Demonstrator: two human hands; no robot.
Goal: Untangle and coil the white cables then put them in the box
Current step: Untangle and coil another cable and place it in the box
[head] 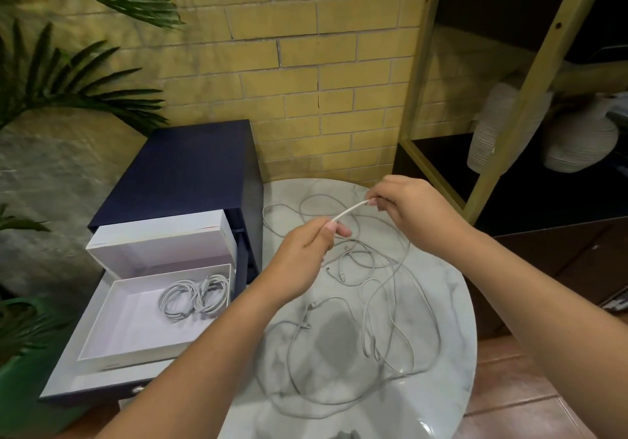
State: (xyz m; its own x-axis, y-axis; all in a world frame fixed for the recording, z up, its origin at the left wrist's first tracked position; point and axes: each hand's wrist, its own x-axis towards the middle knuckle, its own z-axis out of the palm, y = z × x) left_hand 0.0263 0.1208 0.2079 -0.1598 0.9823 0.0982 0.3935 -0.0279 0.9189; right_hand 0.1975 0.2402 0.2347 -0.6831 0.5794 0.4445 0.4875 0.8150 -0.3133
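Observation:
Several white cables [367, 289] lie tangled in loose loops on a round marble table [448, 319]. Above the tangle, my left hand [302, 258] and my right hand [404, 207] each pinch one end of a short taut stretch of white cable [348, 212]. The rest of that cable drops from my left hand into the tangle. An open white box [112, 333] sits to the left on a pulled-out drawer. Two coiled white cables [193, 297] lie in its far right corner.
The box's white lid [159, 238] stands behind it against a dark blue cabinet [190, 167]. A brick wall rises behind the table. Palm leaves and a green pot [20, 377] fill the left side. A shelf frame with pale vases [577, 139] stands at the right.

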